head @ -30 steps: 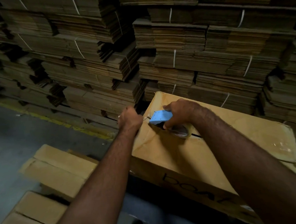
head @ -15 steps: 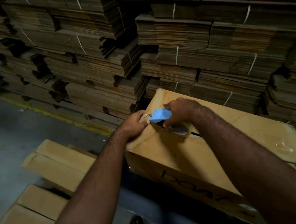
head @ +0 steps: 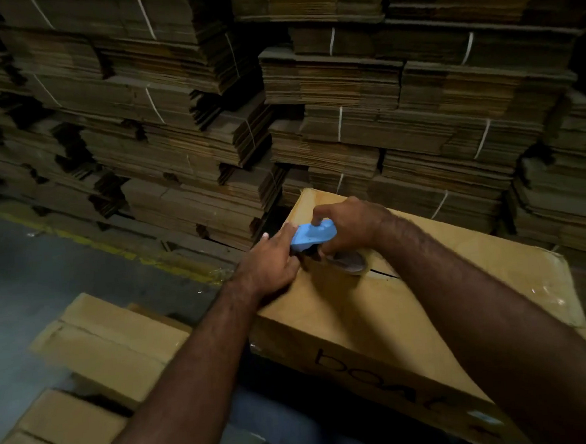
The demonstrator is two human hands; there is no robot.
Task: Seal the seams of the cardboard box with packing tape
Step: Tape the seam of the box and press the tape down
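A large brown cardboard box (head: 410, 317) with dark handwriting on its near side lies in front of me. A dark seam (head: 385, 273) runs along its top. My right hand (head: 350, 225) grips a blue tape dispenser (head: 313, 236) with a roll of clear tape (head: 350, 263) under it, at the box's left end. My left hand (head: 273, 260) lies flat with straight fingers on the box's left top edge, touching the dispenser's front. The tape strip itself is hard to make out.
Bundled stacks of flattened cardboard (head: 347, 115) fill the whole background right behind the box. Closed cartons (head: 110, 346) sit on the floor at lower left. A yellow floor line (head: 115, 253) runs along the grey concrete.
My left hand has moved right from beside the box onto its left top edge, up against the dispenser. The right hand with the dispenser stayed at the box's left end.
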